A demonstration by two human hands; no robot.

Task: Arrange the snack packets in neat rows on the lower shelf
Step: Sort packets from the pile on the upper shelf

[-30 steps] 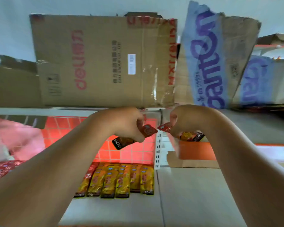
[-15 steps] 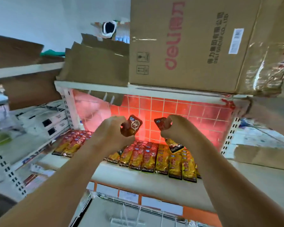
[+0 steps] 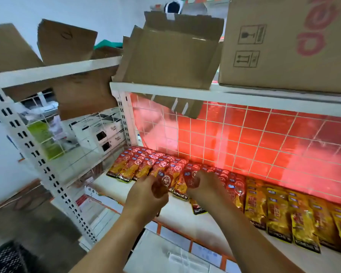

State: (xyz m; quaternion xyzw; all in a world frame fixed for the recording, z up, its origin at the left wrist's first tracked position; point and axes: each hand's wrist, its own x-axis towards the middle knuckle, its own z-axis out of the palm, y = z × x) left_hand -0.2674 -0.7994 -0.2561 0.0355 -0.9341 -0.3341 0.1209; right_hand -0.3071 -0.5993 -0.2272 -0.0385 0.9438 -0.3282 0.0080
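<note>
Rows of snack packets lie on the white lower shelf [image 3: 177,211]: red-topped ones [image 3: 138,166] at the left and middle, yellow ones [image 3: 295,217] to the right. My left hand [image 3: 146,196] grips a red packet [image 3: 165,179] and holds it down among the red row. My right hand [image 3: 201,186] grips another red packet [image 3: 191,178] right beside it, its black lower end [image 3: 198,209] showing under the wrist. Both hands sit close together at the shelf's middle.
A red tiled panel behind a white wire grid [image 3: 254,138] backs the shelf. Cardboard boxes [image 3: 283,42] and flattened cartons [image 3: 171,54] fill the shelf above. A white slotted upright [image 3: 37,160] and a neighbouring rack with white boxes [image 3: 102,133] stand left.
Both hands dropped from chest height down onto the red packet row, each still holding its packet. The view swung left and down toward the shelf.
</note>
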